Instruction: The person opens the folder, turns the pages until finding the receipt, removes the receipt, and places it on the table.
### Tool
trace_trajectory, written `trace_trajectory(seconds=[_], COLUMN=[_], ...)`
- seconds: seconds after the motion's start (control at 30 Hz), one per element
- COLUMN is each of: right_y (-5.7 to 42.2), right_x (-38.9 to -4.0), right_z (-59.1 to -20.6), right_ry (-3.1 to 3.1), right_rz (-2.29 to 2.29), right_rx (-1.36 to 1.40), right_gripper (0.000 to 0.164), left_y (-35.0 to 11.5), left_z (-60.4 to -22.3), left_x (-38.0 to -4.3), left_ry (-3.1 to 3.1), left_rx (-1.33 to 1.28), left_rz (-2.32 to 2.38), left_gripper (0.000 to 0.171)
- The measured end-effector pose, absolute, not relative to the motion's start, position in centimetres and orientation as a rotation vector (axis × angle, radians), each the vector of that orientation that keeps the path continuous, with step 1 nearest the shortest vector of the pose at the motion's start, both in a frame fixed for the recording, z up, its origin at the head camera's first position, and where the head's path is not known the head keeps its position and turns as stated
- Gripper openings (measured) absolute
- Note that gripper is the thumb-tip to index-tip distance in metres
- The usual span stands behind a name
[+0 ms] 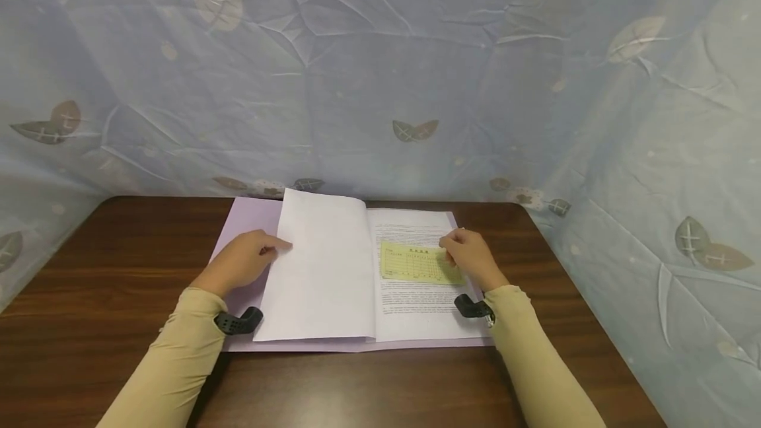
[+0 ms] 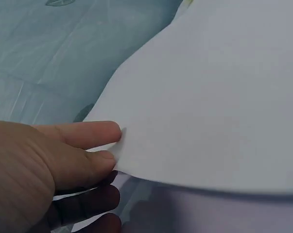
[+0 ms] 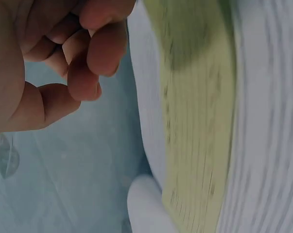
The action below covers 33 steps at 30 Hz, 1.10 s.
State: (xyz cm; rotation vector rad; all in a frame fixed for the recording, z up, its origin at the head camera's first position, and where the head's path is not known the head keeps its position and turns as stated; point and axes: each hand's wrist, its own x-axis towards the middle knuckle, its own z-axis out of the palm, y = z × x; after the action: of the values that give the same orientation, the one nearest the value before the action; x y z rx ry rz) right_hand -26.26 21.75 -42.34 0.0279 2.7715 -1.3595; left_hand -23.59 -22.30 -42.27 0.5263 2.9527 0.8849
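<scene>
Pinched L edge of blank page [image 1: 324,263] w/ L hand [image 1: 244,259], thumb vs. index; had it lifted over L side of purple folder [image 1: 252,216]. Held R hand [image 1: 472,256] loosely curled at R end of yellow slip [image 1: 413,264]; saw nothing in grip, couldn't tell re contact. Found slip on printed page [image 1: 431,325], R half of open folder, on bench [image 1: 119,269]; cloth backdrop [image 1: 357,71] beyond. Judged step prob. slip insertion: called for slip flat, R hand clear, then slow page turn w/o creasing.
</scene>
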Motion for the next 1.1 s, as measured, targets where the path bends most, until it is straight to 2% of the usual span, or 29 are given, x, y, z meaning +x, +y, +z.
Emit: trace_trajectory(seconds=[0.1, 0.23, 0.3, 0.37, 0.47, 0.57, 0.8, 1.0, 1.1], right_y=[23.0, 24.0, 24.3, 24.6, 24.8, 24.9, 24.9, 24.9, 24.9], right_x=[-26.4, -26.6, -26.7, -26.7, -26.7, -26.7, -26.5, -26.4, -26.5], right_z=[-42.8, -43.1, -43.4, -43.6, -43.9, -44.1, -44.1, -44.3, -44.4], right_ry=[2.823, 2.816, 2.790, 2.778, 2.775, 2.783, 2.799, 2.809, 2.823], right_rz=[-1.248, -1.088, -1.066, -1.054, -1.049, -1.033, -0.971, -0.981, -0.998], right_rx=[0.074, 0.115, 0.133, 0.139, 0.142, 0.125, 0.121, 0.113, 0.087], right_gripper=[0.033, 0.051, 0.058, 0.062, 0.063, 0.062, 0.059, 0.055, 0.054], left_y=[-22.2, -21.8, -21.6, -21.3, -21.1, -21.0, -20.8, -20.8, -20.9], left_z=[-42.7, -42.9, -42.9, -42.8, -42.8, -43.0, -43.4, -43.3, -43.4], left_x=[-23.6, -23.4, -23.3, -23.1, -23.0, -23.0, -22.9, -22.7, -22.7], left_ry=[2.963, 2.931, 2.911, 2.916, 2.940, 2.934, 2.836, 2.811, 2.801], left_rx=[0.561, 0.522, 0.471, 0.448, 0.431, 0.441, 0.407, 0.397, 0.417], left_rz=[0.837, 0.777, 0.740, 0.672, 0.584, 0.542, 0.632, 0.622, 0.590], left_gripper=[0.028, 0.025, 0.032, 0.050, 0.074, 0.086, 0.091, 0.108, 0.106])
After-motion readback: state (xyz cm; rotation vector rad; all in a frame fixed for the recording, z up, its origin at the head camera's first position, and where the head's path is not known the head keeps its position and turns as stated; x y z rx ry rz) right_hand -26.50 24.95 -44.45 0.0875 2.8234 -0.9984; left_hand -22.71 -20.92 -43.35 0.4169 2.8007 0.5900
